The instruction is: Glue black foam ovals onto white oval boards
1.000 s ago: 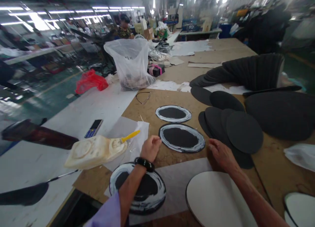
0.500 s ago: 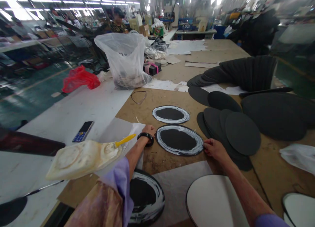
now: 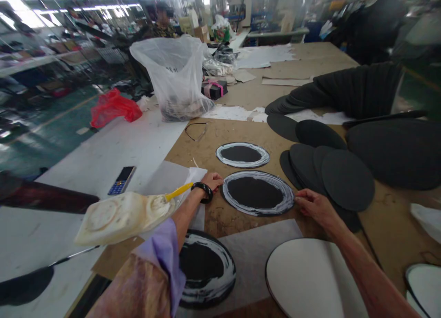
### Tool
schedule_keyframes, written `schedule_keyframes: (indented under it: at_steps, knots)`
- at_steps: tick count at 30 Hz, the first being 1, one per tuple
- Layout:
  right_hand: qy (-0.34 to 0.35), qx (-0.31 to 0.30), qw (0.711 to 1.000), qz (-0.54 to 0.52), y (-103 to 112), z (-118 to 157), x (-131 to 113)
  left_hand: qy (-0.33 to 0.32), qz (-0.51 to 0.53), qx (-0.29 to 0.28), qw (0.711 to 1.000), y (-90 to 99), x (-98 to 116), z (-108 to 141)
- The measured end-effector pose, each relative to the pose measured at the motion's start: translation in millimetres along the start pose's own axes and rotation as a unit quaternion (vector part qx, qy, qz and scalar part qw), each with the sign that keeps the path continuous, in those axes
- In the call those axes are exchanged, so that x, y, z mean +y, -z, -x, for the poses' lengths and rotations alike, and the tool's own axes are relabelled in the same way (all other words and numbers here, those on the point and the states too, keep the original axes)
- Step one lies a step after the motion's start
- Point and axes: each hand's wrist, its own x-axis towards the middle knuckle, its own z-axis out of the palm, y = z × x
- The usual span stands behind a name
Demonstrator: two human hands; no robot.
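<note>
A black oval piece (image 3: 255, 192) with a brushed white ring lies low over the brown board between my hands. My left hand (image 3: 214, 181), with a dark bangle at the wrist, pinches its left edge. At its right edge, the fingertips of my right hand (image 3: 312, 204) are closed on the rim. Just beyond is a second ringed oval (image 3: 242, 155). Nearer me, a third black oval (image 3: 203, 267) with streaky white is partly covered by my left sleeve. A white oval piece (image 3: 306, 274) lies under my right forearm.
Plain black ovals (image 3: 347, 171) lie overlapped at right, with a long fanned row (image 3: 358, 88) behind. At left are a cut plastic container (image 3: 117, 219) with a yellow-handled brush (image 3: 179, 190), a phone (image 3: 122, 180) and glasses (image 3: 196, 132). A clear bag (image 3: 172, 79) stands farther back.
The view has shifted slightly, so most things sit a little farther right and higher. Both hands stay at the two ends of the same ringed oval.
</note>
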Motion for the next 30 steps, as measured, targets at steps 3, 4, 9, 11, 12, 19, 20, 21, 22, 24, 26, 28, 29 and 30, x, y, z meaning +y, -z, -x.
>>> schedule_keyframes:
  at_steps: [3, 4, 9, 11, 12, 19, 20, 21, 22, 24, 26, 28, 29, 30]
  knots:
    - [0.011, 0.007, 1.000, 0.003, 1.7, 11.9, -6.4, -0.021, 0.002, -0.023, 1.000, 5.0, -3.5, 8.3]
    - [0.012, 0.011, 1.000, 0.005, 1.8, 15.5, -8.6, -0.033, 0.005, -0.027, 0.999, 7.0, -4.5, 11.3]
    - [0.020, 0.038, 0.999, 0.009, 4.2, 29.4, -17.9, -0.104, 0.026, -0.034, 0.994, 14.9, -7.3, 27.8]
    - [0.021, 0.045, 0.999, 0.010, 8.6, 35.7, -20.0, -0.136, 0.030, -0.030, 0.990, 16.2, -7.2, 37.6]
    - [0.021, 0.050, 0.998, 0.010, 12.1, 39.8, -20.8, -0.154, 0.030, -0.028, 0.987, 16.4, -6.5, 44.0]
    - [0.011, 0.093, 0.995, -0.023, 58.3, 88.3, -20.2, -0.263, 0.004, 0.036, 0.964, 8.5, 18.2, 108.6]
    - [0.004, 0.102, 0.994, -0.043, 65.7, 96.5, -20.3, -0.280, -0.005, 0.061, 0.958, 5.6, 23.8, 118.2]
    - [-0.003, 0.117, 0.991, -0.063, 72.5, 104.5, -20.9, -0.295, -0.010, 0.086, 0.952, 2.1, 29.2, 127.4]
    - [-0.009, 0.133, 0.988, -0.076, 78.4, 112.4, -22.4, -0.305, -0.012, 0.106, 0.946, -2.1, 34.0, 136.1]
    - [-0.009, 0.175, 0.982, -0.074, 88.0, 127.5, -27.5, -0.309, -0.003, 0.119, 0.944, -12.6, 41.0, 152.2]
    - [0.004, 0.229, 0.972, -0.044, 95.1, 141.4, -34.1, -0.303, 0.027, 0.103, 0.947, -25.9, 43.6, 165.9]
    - [0.017, 0.264, 0.964, -0.016, 101.2, 154.0, -38.7, -0.288, 0.087, 0.061, 0.952, -41.9, 42.2, 176.8]
    - [0.024, 0.269, 0.963, -0.010, 104.3, 159.8, -39.5, -0.276, 0.124, 0.039, 0.952, -50.8, 40.5, 181.0]
    - [0.031, 0.267, 0.963, -0.010, 107.3, 165.2, -39.0, -0.260, 0.158, 0.020, 0.952, -60.1, 38.3, 184.4]
